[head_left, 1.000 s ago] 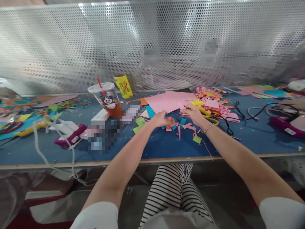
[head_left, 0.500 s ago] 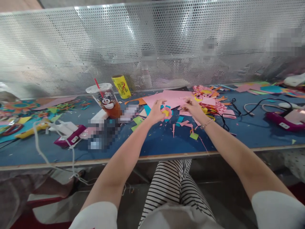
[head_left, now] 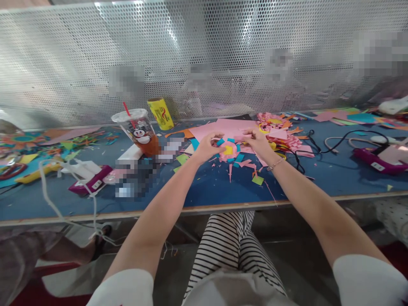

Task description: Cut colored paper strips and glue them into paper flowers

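A paper flower with a yellow centre, a pink ring and blue tabs around its edge is in front of me. My left hand has its thumb and fingers closed on the flower's left edge. On the other side, my right hand pinches a small pink paper piece close to the flower's upper right. Whether that piece touches the flower, I cannot tell. Behind both hands lie large pink paper sheets. Pink scraps and a green paper square are scattered nearer to me.
A drink cup with a red straw and a yellow can stand to the left. Purple power strips with cables lie on both sides. Pink ruffled paper flowers are piled at the right. A perforated metal screen closes off the back.
The flower has turned and shows more of its face, with more blue tabs in sight. My right hand keeps its pink piece near it. The view has shifted slightly.
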Tool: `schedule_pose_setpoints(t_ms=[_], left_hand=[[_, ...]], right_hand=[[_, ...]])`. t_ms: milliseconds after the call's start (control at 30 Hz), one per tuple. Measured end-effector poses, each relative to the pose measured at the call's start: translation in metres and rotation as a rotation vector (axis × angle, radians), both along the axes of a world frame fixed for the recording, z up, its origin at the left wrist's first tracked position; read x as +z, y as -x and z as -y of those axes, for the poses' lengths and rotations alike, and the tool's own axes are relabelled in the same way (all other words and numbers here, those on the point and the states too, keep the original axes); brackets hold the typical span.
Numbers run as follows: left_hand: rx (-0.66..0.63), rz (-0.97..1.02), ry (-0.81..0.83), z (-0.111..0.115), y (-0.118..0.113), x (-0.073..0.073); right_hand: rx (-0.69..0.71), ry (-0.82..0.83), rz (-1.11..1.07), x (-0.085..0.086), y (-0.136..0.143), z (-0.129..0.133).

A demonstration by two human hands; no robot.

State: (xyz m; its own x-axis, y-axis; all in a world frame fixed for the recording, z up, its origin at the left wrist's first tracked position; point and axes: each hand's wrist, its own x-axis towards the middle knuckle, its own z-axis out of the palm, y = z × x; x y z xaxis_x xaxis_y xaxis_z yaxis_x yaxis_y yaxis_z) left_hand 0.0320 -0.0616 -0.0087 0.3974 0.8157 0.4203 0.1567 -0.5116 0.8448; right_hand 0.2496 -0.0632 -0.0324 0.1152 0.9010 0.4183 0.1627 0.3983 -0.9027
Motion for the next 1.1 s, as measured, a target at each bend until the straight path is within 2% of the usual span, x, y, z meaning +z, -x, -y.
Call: schedule_pose_setpoints(t_ms=[300,467,633,833,1100], left_hand=[[-0.048,0.033,0.057,-0.003,0.001,-0.001],[-0.077,0.033,0.084,-0.002,-0.001,-0.003],[-0.051,0.034,0.089,-0.004,-0.004,-0.008],[-0.034,0.066,0.103,-0.004,-0.006,-0.009],[-0.012,0.069,0.118,-0.004,-0.006,-0.008]], right_hand=[[0.202,0.185,-0.1,0.01,0.011,0.013],[0.285,0.224,-0.11,0.005,0.011,0.011],[0.384,0.26,-0.14,0.001,0.016,0.01],[0.424,0.352,-0.251,0.006,0.021,0.015],[0.41,0.434,-0.315,0.014,0.02,0.02]])
